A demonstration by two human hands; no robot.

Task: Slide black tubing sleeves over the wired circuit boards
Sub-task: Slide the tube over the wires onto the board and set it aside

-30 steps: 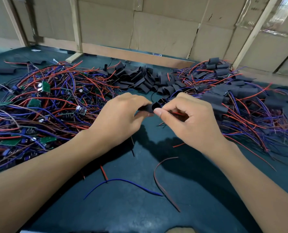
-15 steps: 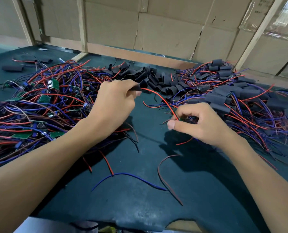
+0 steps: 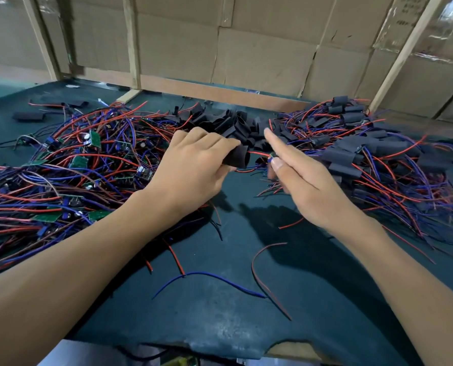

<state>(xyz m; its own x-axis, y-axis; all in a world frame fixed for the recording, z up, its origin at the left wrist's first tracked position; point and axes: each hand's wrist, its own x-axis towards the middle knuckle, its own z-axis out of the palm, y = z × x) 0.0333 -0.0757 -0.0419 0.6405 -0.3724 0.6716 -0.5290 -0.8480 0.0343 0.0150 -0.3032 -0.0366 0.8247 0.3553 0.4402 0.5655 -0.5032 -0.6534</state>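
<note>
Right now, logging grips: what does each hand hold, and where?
Left hand grips a black sleeve by its rear end. Right hand pinches the red wire near its end.

Cardboard wall [image 3: 259,48] with wooden battens [image 3: 131,40] backs a dark, perhaps rubber-matted, table [image 3: 220,326].

Table [image 3: 220,313] layout — bare wired boards [image 3: 61,165] at left, loose sleeves [image 3: 228,122] behind centre, sleeved boards [image 3: 365,149] at right.
</note>
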